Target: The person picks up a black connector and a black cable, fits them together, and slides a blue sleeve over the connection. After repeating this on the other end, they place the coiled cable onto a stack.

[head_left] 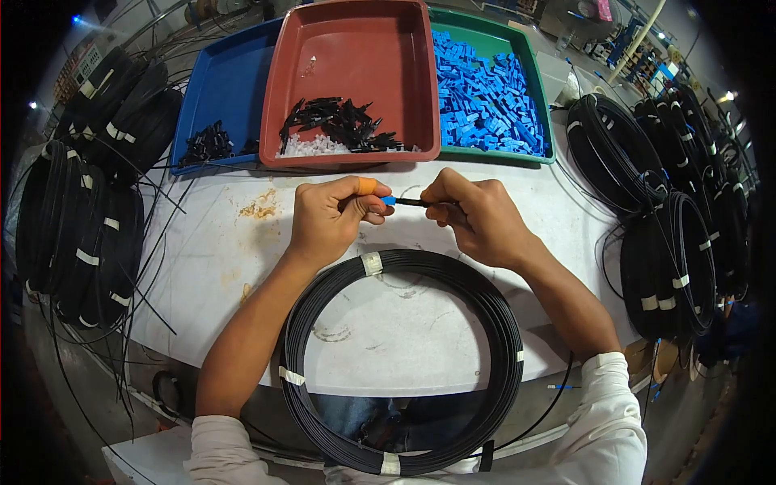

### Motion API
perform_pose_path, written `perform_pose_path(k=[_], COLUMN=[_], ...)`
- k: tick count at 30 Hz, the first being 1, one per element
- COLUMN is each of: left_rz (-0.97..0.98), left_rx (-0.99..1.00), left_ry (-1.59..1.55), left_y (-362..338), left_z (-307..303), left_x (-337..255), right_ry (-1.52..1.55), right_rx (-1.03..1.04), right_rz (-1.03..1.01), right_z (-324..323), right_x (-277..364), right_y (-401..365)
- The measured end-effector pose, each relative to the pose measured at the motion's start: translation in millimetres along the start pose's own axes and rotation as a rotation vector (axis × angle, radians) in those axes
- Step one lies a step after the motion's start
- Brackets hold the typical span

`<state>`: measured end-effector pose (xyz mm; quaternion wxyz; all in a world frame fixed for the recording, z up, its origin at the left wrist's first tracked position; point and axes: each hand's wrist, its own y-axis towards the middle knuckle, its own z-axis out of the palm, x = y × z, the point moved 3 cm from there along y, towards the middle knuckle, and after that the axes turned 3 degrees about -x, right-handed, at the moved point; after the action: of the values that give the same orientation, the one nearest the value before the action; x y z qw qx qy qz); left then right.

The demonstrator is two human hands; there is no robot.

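Head view: shows stacks of black coils [61, 234] with pale bands at left, beside the white table [202, 315]. Farther right, at the far side, has a blue tray [222, 81] with small black parts [208, 144] in its near end, then a red tray [364, 48] with black pieces [339, 121] and white bits [311, 145] toward its near edge. Nearer, pinches a blue connector [388, 200] in the fingertips of the left hand [327, 218], with an orange wrap [367, 186] on one finger. Just below both hands, shows a large banded coil [505, 323], lying partly past the near table edge. Clamps the right hand [485, 214] on a slim black piece [412, 202] in line with the connector. Has a green tray [540, 97] full of blue parts [489, 101] at far right, then more stacked coils [614, 153].
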<state>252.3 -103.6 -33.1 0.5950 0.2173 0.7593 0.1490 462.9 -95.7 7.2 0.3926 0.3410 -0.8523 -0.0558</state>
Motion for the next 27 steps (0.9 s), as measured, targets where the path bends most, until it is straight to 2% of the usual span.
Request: perform_pose_path(k=[2,6,9,11,17,20,21,23,27], left_rz=[-0.120,-0.200,-0.098,0.199,0.211,0.162,0.238,0.213,0.174], left_rx=[0.026,0.086,0.100,-0.039,0.042,0.023,0.015,0.027,0.046], left_ry=[-0.066,-0.075,-0.033,-0.011,0.181,0.103,0.136,0.128,0.116], left_y=[-2,-1,2,3,0,-1,-1,-6,-13], left_z=[4,5,4,5,-1,-4,-3,1,11], left_x=[2,2,3,-7,-18,-35,-38,-53,-59], right_ry=[-0.074,0.024,0.140,0.098,0.153,0.199,0.200,0.302,0.366], right_rx=[0.082,0.055,0.025,0.037,0.075,0.037,0.036,0.111,0.123], right_rz=[-0.047,-0.047,0.014,0.024,0.025,-0.080,-0.078,-0.090,-0.151], right_z=[2,8,8,3,-2,-3,-4,-5,-7], right_x=[-1,-4,-12,-13,0,4,5,7,1], right_y=[0,-1,2,3,0,-2,-2,-4,-8])
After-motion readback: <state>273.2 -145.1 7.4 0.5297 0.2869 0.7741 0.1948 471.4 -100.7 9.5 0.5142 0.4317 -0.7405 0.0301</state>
